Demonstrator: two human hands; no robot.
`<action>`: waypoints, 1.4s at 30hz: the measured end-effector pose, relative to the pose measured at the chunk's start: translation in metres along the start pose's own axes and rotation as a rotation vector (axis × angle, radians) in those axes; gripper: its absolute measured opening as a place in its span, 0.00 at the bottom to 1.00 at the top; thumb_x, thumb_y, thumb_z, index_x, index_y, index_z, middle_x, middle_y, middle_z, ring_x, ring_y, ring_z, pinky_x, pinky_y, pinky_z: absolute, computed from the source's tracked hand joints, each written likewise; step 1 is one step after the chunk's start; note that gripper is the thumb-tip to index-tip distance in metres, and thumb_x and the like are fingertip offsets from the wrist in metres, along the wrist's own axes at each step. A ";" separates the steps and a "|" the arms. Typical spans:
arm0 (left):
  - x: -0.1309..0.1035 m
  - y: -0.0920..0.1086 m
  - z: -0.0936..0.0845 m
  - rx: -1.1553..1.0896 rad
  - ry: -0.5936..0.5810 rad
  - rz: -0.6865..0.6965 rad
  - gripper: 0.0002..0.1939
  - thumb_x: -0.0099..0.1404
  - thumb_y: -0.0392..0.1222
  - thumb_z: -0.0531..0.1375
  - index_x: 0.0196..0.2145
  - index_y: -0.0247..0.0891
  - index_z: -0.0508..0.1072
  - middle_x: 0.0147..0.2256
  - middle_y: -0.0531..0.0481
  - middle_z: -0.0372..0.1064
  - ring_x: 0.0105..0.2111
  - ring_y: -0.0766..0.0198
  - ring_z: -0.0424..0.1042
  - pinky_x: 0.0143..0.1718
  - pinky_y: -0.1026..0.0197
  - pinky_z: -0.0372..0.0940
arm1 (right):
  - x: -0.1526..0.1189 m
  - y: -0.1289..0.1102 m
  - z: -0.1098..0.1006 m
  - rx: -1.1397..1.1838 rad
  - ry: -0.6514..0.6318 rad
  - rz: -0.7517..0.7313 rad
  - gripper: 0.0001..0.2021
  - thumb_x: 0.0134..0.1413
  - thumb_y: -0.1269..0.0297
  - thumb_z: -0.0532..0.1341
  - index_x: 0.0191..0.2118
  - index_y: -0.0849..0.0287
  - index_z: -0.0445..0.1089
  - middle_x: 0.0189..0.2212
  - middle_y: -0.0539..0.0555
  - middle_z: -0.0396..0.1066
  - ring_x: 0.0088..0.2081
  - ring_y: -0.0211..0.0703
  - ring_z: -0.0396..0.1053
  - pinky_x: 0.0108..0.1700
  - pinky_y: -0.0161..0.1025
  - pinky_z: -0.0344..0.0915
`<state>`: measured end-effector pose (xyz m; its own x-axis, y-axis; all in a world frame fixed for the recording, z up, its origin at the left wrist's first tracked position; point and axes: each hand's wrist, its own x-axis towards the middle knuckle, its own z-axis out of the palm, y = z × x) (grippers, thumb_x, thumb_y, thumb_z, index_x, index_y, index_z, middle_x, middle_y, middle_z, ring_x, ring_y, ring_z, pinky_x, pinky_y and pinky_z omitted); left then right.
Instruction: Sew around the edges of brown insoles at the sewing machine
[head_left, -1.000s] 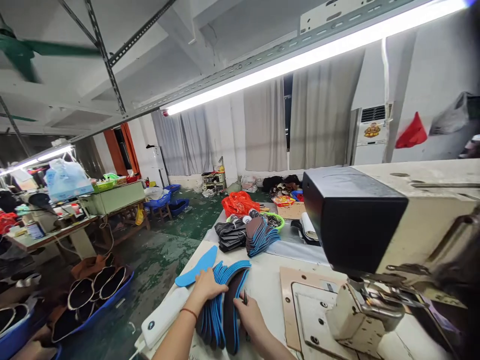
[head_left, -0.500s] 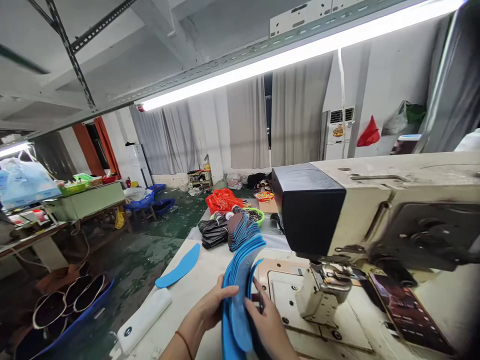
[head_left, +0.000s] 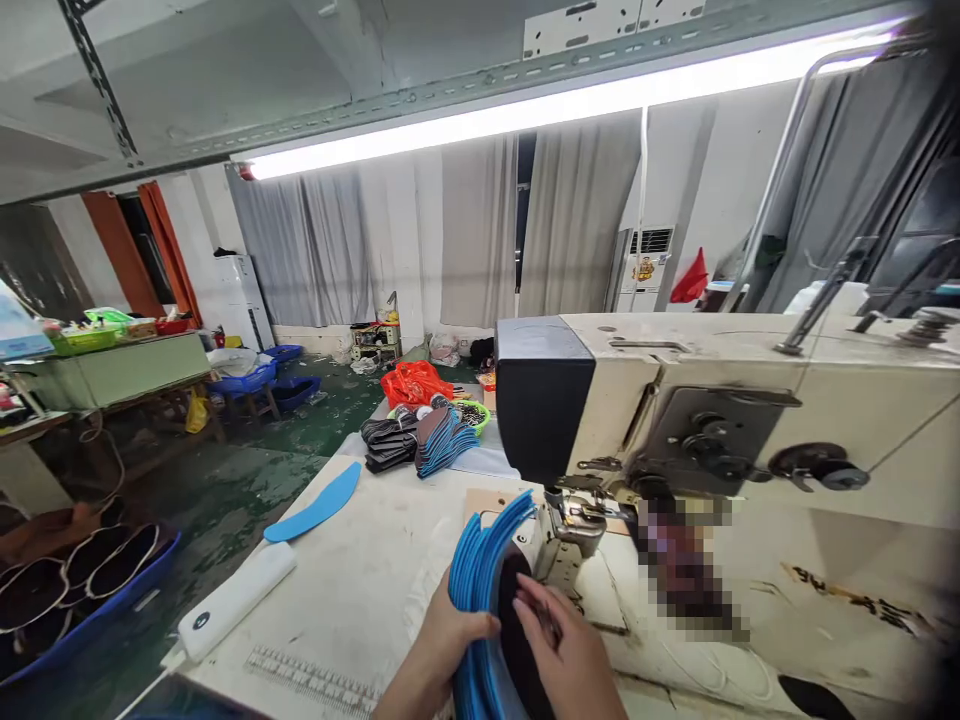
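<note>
My left hand (head_left: pixel 455 630) is wrapped around a thick stack of curved blue pieces (head_left: pixel 480 560), its thumb across the front. The stack stands on edge, and its upper ends fan apart. A dark brown curved piece (head_left: pixel 521 640) faces right on the same stack. Against that brown face are the bent fingertips of my right hand (head_left: pixel 559 635), closed at its edge; the exact grip is partly hidden. Beyond my hands is the sewing machine's (head_left: pixel 574 530) needle area. One loose blue piece (head_left: pixel 315 505) lies flat on the table to the left.
On the white table (head_left: pixel 375 560) are a white oblong device (head_left: pixel 236 600) and a clear ruler (head_left: pixel 307 680). Farther back lie brown and blue stacked pieces (head_left: pixel 446 440), a red bag (head_left: pixel 416 385) and a green basket (head_left: pixel 480 415). A blue bin (head_left: pixel 161 565) stands lower left.
The view has swung right and down, showing more of the machine. My right fingers have shifted onto the brown face of the stack, which is now turned rightward.
</note>
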<state>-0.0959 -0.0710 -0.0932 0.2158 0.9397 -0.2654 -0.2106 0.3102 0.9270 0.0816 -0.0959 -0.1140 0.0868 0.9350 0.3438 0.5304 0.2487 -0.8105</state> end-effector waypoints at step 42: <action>-0.032 -0.023 -0.005 0.278 0.286 0.217 0.52 0.47 0.39 0.66 0.66 0.42 0.47 0.57 0.43 0.65 0.54 0.43 0.66 0.54 0.51 0.62 | 0.035 -0.072 0.002 0.152 -0.253 0.176 0.13 0.47 0.58 0.56 0.21 0.58 0.72 0.22 0.55 0.77 0.29 0.50 0.74 0.34 0.40 0.65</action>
<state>-0.1030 -0.1075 -0.1076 -0.0850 0.9929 -0.0833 0.0501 0.0877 0.9949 0.0443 -0.0807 -0.0444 -0.0566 0.9952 0.0794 0.3923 0.0953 -0.9149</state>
